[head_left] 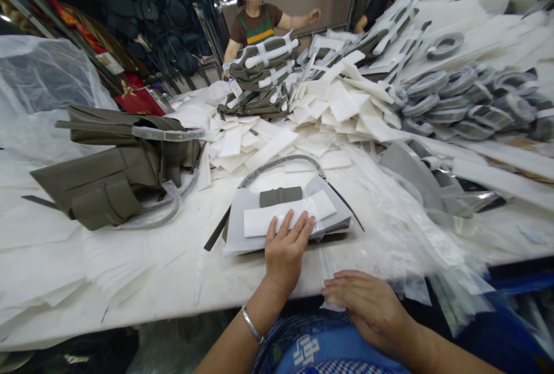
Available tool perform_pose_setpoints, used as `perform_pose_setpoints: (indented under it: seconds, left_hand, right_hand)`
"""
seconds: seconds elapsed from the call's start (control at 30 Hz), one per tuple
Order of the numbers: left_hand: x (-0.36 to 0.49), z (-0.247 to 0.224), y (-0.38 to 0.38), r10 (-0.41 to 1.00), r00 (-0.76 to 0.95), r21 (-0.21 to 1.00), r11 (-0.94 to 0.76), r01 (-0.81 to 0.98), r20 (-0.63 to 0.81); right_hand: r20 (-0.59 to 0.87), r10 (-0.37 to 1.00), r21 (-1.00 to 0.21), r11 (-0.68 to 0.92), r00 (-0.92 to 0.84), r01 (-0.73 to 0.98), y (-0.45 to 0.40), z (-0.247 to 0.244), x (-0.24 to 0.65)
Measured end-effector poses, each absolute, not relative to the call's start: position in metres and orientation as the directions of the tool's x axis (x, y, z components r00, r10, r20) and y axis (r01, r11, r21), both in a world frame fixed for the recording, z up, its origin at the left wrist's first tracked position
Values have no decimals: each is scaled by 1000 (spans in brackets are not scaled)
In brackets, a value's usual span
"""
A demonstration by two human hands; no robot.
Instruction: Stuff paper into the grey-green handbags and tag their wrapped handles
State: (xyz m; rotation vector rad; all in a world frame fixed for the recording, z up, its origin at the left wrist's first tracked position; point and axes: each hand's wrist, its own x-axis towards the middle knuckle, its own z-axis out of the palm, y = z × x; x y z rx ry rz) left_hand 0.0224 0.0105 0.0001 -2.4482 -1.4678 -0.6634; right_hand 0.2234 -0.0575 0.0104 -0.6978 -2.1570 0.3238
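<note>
An olive-grey handbag point(280, 196) lies on the white table in front of me, its wrapped handle point(277, 161) arching away. Grey-white sheeting covers most of its face, leaving a small flap showing. Across it rests a white foam strip point(259, 221). My left hand point(285, 250) lies flat on this strip, fingers stretched and slightly apart. At the table's front edge, my right hand point(367, 302) has its fingers together, closed on a piece of clear plastic film point(332, 306); its fingertips are partly hidden.
Olive handbags point(108, 183) lie at the left. Loose white foam pieces point(341, 100) are heaped behind, near stacked wrapped bags point(266, 71). Coiled wrapped straps point(471, 97) fill the right. Clear plastic bags point(415, 229) hang over the front edge. A person point(255, 25) stands across the table.
</note>
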Motion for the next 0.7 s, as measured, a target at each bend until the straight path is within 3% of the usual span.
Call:
perform_pose_setpoints:
  seconds: [0.17,0.37,0.7]
  left_hand:
    - [24,-1,11,767,408,45,-492,869,496]
    - [24,-4,11,715,404,49,-520,853,571]
    - [25,-5,15,683,352,142,-556,819,641]
  right_hand:
    - [650,593,-452,805,-475,385,-31,47,223]
    - [629,680,-449,714,-377,538,26,64,215]
    - [305,889,-501,455,-342,736,96,41,206]
